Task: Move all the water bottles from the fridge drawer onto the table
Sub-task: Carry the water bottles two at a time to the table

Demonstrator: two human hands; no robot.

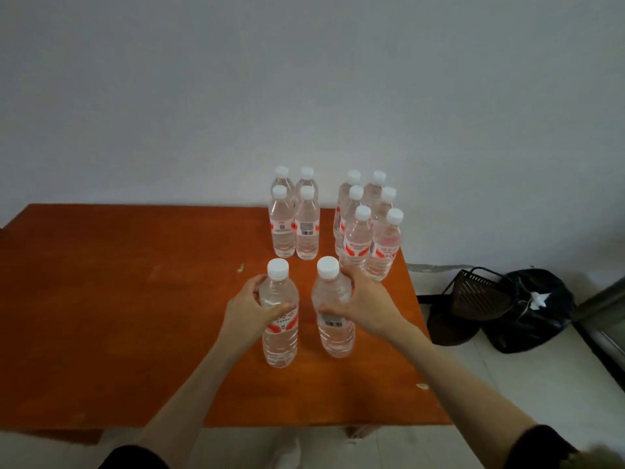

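Standing far on the counter [118,299]: ten bottles [307,225]. Two more gripped upright, one by each hand's fingers [267,314]. Fridge drawer unseen; remainder unknown.

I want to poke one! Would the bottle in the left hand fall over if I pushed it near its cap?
Probably yes: the bottle is tall and narrow, so a push up high could tip it. It looks full, so likely heavy. Right now the left hand grips it.
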